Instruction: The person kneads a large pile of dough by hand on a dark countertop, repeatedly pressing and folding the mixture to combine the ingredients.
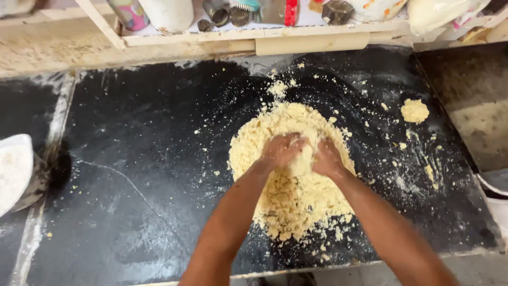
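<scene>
Dough: crumbly pale-yellow mound (288,196) heaped on the black counter (143,159), right of centre, loose crumbs scattered all round.
Left hand (279,152): fingers curled, cupped against a lump at the mound's top, pressing inward.
Right hand (327,159): likewise curled on the lump's other side, squeezing toward the left; both dusted with crumbs.
Stray piece: small clump (414,110) well apart, toward the far right of the counter.
Surroundings: white bag (13,172) at the left edge; wooden shelf (254,37) with jars and tins behind.
Technique, as judged: gather crumbs from the rim inward, press firmly with the palms, fold and turn so dry bits bind evenly.
</scene>
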